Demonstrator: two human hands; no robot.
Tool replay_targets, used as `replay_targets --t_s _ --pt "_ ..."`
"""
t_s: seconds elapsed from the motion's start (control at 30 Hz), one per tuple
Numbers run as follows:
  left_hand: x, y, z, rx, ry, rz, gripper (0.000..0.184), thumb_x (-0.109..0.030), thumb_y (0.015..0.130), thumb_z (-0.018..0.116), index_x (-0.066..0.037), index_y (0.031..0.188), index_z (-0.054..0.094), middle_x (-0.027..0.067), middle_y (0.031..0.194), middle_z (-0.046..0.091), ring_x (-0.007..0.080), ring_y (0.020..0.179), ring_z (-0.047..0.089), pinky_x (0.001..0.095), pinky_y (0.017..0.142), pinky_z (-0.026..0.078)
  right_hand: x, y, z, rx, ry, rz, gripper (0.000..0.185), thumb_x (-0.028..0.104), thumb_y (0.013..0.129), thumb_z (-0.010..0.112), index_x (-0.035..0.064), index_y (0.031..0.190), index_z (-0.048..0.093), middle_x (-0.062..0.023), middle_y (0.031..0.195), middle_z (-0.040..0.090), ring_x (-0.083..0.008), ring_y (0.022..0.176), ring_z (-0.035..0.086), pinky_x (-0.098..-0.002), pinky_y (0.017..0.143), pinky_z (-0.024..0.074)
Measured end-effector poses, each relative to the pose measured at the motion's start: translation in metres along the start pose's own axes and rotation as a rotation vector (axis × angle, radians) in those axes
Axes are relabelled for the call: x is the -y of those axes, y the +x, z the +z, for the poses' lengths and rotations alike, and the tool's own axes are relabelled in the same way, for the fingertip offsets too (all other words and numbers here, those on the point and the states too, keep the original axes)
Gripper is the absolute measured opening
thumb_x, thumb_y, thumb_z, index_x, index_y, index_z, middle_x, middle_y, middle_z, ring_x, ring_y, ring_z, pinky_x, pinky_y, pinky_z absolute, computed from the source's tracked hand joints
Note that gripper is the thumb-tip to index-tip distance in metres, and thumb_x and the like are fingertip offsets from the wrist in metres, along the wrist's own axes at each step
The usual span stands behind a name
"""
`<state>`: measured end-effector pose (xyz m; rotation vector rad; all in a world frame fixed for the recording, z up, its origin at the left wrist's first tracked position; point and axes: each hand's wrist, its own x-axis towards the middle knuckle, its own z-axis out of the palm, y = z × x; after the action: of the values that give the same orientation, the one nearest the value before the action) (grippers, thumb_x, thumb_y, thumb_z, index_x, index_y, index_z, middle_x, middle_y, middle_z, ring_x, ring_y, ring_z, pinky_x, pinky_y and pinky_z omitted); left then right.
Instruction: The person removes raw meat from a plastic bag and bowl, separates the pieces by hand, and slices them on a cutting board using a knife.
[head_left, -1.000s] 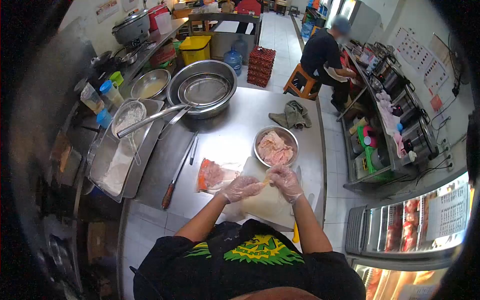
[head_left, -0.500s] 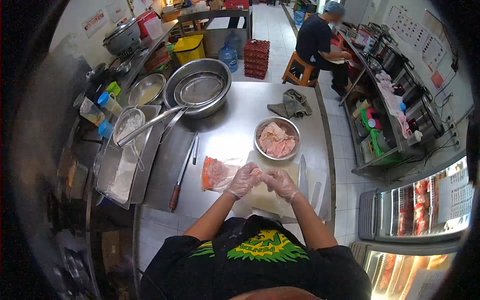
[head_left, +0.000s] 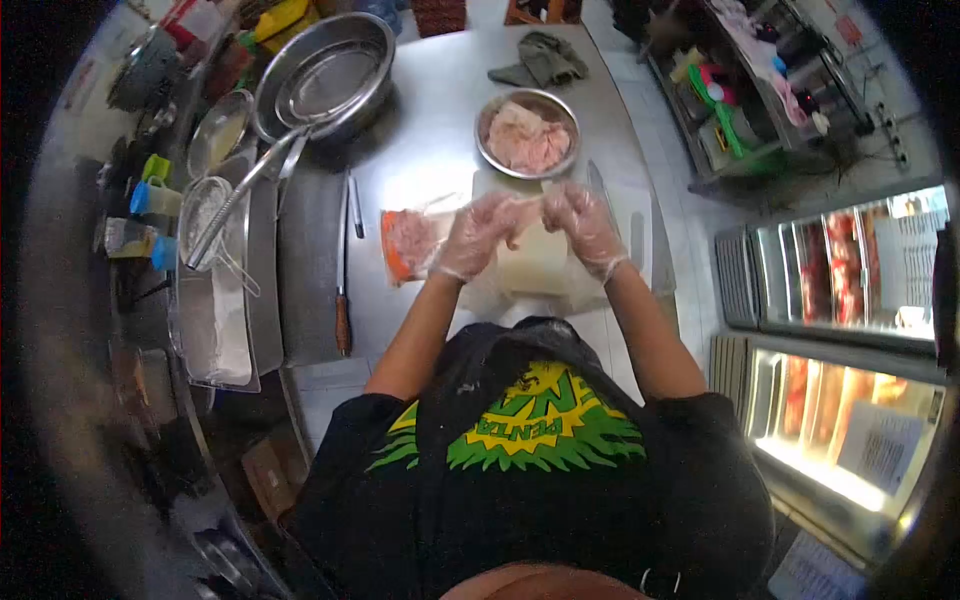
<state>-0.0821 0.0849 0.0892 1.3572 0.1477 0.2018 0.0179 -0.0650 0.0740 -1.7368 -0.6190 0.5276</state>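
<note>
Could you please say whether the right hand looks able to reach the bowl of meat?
Probably yes: the bowl of meat stands just beyond the right hand with nothing tall visible between, though that hand seems busy with a pinkish strip.

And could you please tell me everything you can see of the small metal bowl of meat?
The bowl is round and shiny, apparently stainless steel, with a thin rim. It holds a mound of pale pink, raw-looking meat. It stands upright on the metal table, beyond the left hand and right hand; whether it overlaps the cutting board is unclear. Neither hand appears to touch it.
</note>
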Motion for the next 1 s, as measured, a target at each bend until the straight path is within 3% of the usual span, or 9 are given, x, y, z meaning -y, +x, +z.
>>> replay_targets --t_s 0.03,0.13,0.23,0.43,0.5,0.6,0.77,0.8,1.0 --pt "-0.031 -0.005 0.009 -0.154 0.232 -0.245 0.020 -0.020 0.084 0.052 -0.001 0.092 0.055 -0.0010 0.073 0.054 0.0063 0.064 0.048 0.0219 0.055 0.044 0.000 -0.001 0.002 -0.032 0.047 -0.007 0.023 0.026 0.084 0.050 0.0028 0.082 0.051 -0.0018 0.067 0.050 -0.0099 0.065 0.049 -0.0242 0.062 0.0414" --pt "-0.031 -0.012 0.012 -0.173 -0.389 -0.086 0.020 -0.020 0.083 0.053 -0.002 0.091 0.056 -0.0010 0.074 0.054 0.0050 0.062 0.048 0.0210 0.054 0.042 0.011 -0.013 0.011 -0.103 0.215 0.012 0.019 0.022 0.085 0.049 0.0028 0.086 0.049 -0.0031 0.075 0.051 -0.0113 0.070 0.051 -0.0259 0.067 0.0432" --pt "-0.004 -0.005 -0.005 -0.171 0.105 -0.192 0.020 -0.019 0.083 0.054 -0.002 0.094 0.055 0.0005 0.073 0.055 0.0067 0.062 0.050 0.0201 0.055 0.042 -0.003 -0.017 0.016 -0.151 0.098 -0.106 0.017 0.019 0.085 0.049 0.0030 0.090 0.048 -0.0048 0.082 0.052 -0.0131 0.076 0.052 -0.0277 0.070 0.0442" --pt "0.046 0.003 0.002 -0.314 0.090 0.299 0.011 -0.015 0.082 0.054 -0.006 0.086 0.052 0.0054 0.083 0.056 0.0122 0.066 0.054 0.0218 0.056 0.045 -0.002 -0.035 0.016 -0.203 -0.391 -0.280 0.018 0.018 0.085 0.048 0.0039 0.096 0.047 -0.0075 0.088 0.054 -0.0169 0.082 0.053 -0.0312 0.071 0.0456" --pt "0.030 -0.001 0.007 -0.154 -0.467 -0.066 0.013 -0.018 0.080 0.056 -0.007 0.085 0.051 0.0058 0.088 0.056 0.0128 0.067 0.054 0.0235 0.057 0.046 0.005 -0.040 0.014 -0.199 -0.340 -0.283 0.018 0.018 0.085 0.048 0.0039 0.096 0.047 -0.0079 0.088 0.054 -0.0180 0.081 0.053 -0.0318 0.071 0.0463" --pt "0.027 -0.004 0.009 -0.117 -0.630 -0.190 0.022 -0.021 0.078 0.060 -0.006 0.091 0.049 0.0048 0.084 0.055 0.0133 0.069 0.054 0.0241 0.057 0.046 0.004 -0.039 0.008 -0.183 0.124 -0.097 0.017 0.018 0.085 0.049 0.0039 0.095 0.047 -0.0086 0.089 0.054 -0.0186 0.079 0.054 -0.0305 0.066 0.0470" --pt "0.030 -0.016 0.023 -0.071 -0.450 -0.116 0.025 -0.022 0.078 0.060 -0.006 0.093 0.047 0.0011 0.077 0.051 0.0108 0.066 0.050 0.0220 0.056 0.043 -0.009 -0.032 -0.029 0.019 0.418 0.067 0.026 0.018 0.082 0.054 0.0027 0.101 0.046 -0.0090 0.090 0.054 -0.0175 0.081 0.053 -0.0281 0.070 0.0453" --pt "0.035 -0.014 0.024 0.001 -0.292 -0.003 0.023 -0.022 0.080 0.058 -0.006 0.092 0.047 -0.0001 0.074 0.049 0.0090 0.064 0.048 0.0208 0.054 0.041 -0.018 -0.031 -0.036 0.039 0.104 -0.118 0.030 0.020 0.079 0.058 0.0029 0.100 0.045 -0.0075 0.093 0.053 -0.0165 0.087 0.051 -0.0297 0.077 0.0427" --pt "0.006 -0.010 0.070 0.036 -0.065 -0.306 0.013 -0.017 0.081 0.056 -0.007 0.088 0.052 -0.0031 0.069 0.048 0.0039 0.059 0.044 0.0183 0.049 0.036 -0.028 -0.038 -0.035 0.352 0.301 -0.074 0.040 0.022 0.074 0.065 0.0031 0.106 0.049 -0.0022 0.095 0.053 -0.0103 0.088 0.049 -0.0243 0.076 0.0422"
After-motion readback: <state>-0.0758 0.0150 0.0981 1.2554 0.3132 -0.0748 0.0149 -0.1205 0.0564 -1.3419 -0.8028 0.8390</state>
